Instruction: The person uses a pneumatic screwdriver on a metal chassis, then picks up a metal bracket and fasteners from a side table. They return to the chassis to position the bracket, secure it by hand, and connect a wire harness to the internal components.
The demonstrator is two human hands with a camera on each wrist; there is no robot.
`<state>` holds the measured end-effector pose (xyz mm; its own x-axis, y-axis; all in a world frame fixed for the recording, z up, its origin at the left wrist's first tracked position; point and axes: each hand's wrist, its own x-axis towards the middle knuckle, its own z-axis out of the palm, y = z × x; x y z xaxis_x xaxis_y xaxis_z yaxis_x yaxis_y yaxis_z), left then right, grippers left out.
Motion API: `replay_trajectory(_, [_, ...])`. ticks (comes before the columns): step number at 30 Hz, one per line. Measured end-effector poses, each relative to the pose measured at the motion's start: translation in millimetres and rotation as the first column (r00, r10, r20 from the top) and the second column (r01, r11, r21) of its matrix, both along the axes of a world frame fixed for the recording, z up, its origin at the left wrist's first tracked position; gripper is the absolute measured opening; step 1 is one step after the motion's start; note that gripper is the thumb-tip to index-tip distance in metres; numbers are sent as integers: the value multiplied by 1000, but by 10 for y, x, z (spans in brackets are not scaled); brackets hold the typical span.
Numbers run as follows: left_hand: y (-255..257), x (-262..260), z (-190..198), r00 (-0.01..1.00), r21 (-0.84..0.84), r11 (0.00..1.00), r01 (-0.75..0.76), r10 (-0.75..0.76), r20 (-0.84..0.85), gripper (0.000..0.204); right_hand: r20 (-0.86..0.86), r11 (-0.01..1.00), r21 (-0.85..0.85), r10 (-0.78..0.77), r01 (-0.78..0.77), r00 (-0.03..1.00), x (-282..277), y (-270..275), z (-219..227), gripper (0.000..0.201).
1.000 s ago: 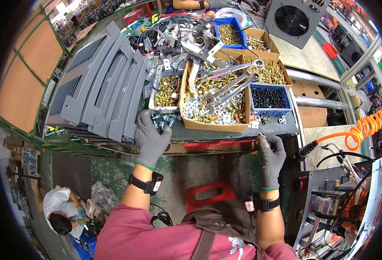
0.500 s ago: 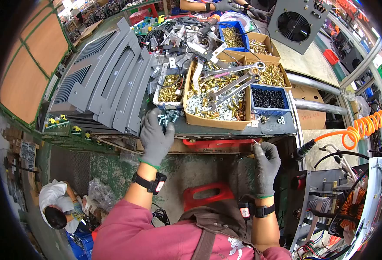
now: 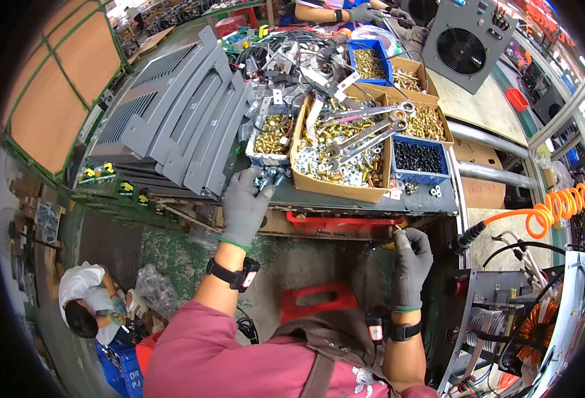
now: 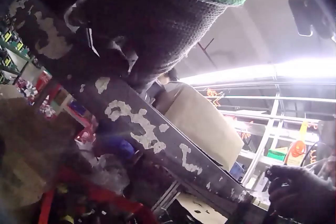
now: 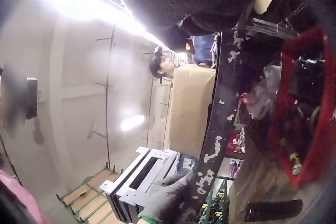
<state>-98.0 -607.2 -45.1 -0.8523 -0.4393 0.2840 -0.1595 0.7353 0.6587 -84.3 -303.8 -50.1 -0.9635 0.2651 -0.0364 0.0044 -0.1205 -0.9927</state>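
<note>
Far left, a stack of grey louvred panels [image 3: 173, 126] lies fanned across the bench. Just right of it, at the front edge, the worker's gloved left hand [image 3: 244, 205] rests over a small heap of silver bolts [image 3: 271, 176], fingers curled down onto them as if gathering a few; whether any are actually gripped I cannot tell, since the glove hides the fingertips. Behind the heap sits a small white tray of brass fittings [image 3: 272, 136], and beside that a large cardboard box [image 3: 335, 189] full of mixed nuts, washers and brass parts with long spanners [image 3: 365, 136] lying across it. Next comes a blue bin of black parts [image 3: 417, 157]. Below the bench edge, in front of a red crate [image 3: 332, 222] on the shelf underneath, the right hand [image 3: 408, 255] is held up with thumb and forefinger pinching something small and slim, too small to name. Further right an orange coiled air hose [image 3: 557, 202] trails off toward a machine with exposed windings. I would judge this to be the picking stage: fasteners being collected for fitting. The next move looks to call for a firm pinch on one bolt, lifted clear without scattering the others off the edge.
</note>
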Motion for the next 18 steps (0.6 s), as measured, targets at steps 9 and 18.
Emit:
replay_trajectory(9, [-246,11,-206,997,-157,988,2,-14,-75,44,38,999,-49,9,-7,999,73,55,-19,9])
replay_trajectory(18, [-330,-309,-15,942,-312,950,-2,107,318,37,46,999,-21,-25,26,999,78,97,43,8])
